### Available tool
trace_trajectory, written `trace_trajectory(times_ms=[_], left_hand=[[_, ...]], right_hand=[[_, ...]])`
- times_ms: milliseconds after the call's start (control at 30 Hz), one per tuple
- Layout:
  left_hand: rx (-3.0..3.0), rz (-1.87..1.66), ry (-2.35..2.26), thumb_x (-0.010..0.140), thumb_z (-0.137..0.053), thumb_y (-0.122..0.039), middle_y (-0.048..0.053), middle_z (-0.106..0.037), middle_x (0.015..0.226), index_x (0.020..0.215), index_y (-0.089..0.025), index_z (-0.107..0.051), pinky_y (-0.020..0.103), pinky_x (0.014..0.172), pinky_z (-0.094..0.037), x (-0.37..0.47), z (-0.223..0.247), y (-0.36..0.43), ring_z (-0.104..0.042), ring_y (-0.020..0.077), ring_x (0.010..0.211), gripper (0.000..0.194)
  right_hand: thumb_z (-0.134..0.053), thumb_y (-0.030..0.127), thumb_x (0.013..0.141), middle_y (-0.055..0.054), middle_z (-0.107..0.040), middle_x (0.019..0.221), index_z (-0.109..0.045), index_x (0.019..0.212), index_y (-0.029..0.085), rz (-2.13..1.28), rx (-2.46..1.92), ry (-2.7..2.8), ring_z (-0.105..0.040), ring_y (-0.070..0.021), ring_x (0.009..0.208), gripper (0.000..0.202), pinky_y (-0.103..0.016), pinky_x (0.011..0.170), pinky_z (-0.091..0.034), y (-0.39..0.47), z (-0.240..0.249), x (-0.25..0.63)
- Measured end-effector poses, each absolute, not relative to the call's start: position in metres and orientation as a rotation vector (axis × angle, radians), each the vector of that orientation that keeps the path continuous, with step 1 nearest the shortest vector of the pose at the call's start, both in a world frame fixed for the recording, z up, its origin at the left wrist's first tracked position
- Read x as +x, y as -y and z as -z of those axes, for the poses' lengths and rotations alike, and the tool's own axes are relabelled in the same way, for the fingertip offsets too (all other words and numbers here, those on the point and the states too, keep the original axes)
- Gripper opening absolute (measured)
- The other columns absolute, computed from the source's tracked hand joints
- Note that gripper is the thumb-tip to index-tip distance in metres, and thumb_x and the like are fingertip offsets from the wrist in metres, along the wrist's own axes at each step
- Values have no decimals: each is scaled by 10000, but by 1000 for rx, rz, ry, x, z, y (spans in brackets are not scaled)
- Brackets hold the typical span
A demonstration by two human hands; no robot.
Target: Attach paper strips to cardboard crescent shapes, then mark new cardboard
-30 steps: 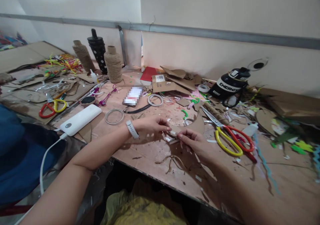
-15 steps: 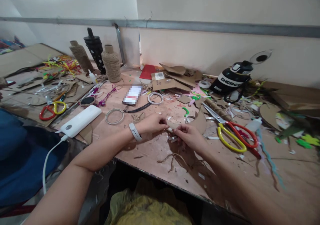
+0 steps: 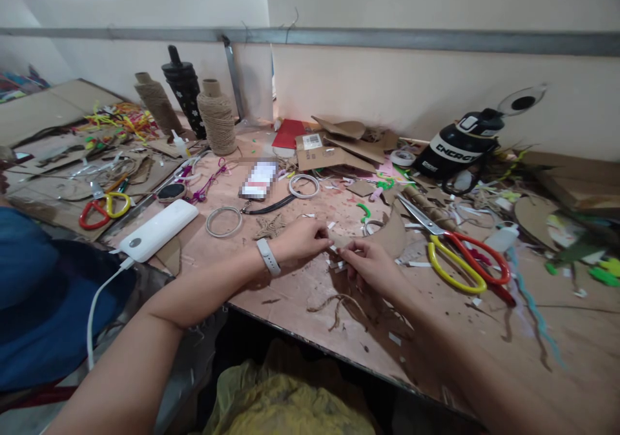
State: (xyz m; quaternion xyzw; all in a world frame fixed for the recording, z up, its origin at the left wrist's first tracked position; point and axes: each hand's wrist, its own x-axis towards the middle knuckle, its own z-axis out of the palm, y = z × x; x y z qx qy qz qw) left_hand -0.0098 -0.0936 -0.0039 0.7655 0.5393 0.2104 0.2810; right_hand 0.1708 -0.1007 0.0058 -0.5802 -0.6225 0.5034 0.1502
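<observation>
My left hand point(image 3: 307, 236), a white watch band point(image 3: 268, 257) on its wrist, is closed with thumb and finger pinched on a small cardboard piece point(image 3: 334, 246). My right hand point(image 3: 371, 262) pinches the same piece from the other side. Part of the piece is hidden by my fingers, and a whitish strip shows on it. Behind my right hand lies a curved cardboard cutout point(image 3: 394, 233). White paper scraps point(image 3: 336, 266) and loose twine point(image 3: 339, 301) are on the table below my hands. A star-shaped twine piece point(image 3: 269, 226) lies beyond my left wrist.
To the right are large scissors point(image 3: 458, 261) with red and yellow handles and a black bottle point(image 3: 458, 148). To the left lie a white power bank point(image 3: 157, 228) with a cable and two rings point(image 3: 223, 221). A phone point(image 3: 258, 180) and twine spools point(image 3: 216, 119) stand farther back. A person in blue point(image 3: 39, 299) sits at left.
The view has shifted slightly, so most things appear a little farther right. Both hands stay together at the small cardboard piece, with only slight finger movement.
</observation>
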Motion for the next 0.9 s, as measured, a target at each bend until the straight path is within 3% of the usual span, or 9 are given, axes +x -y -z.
trace_trajectory(times_ms=[900], left_hand=[[2244,-537,-1662,862,-532,-315,72,-699,829,839,-165,-669,291,712,-453,-1,13,96,-617,201,780,204]], right_hand=[[-492,370,845,65,-514,440,-530,749,199,-1189,-1584,1982,-486,-104,313,200,-186,303,-343,94,14,176]])
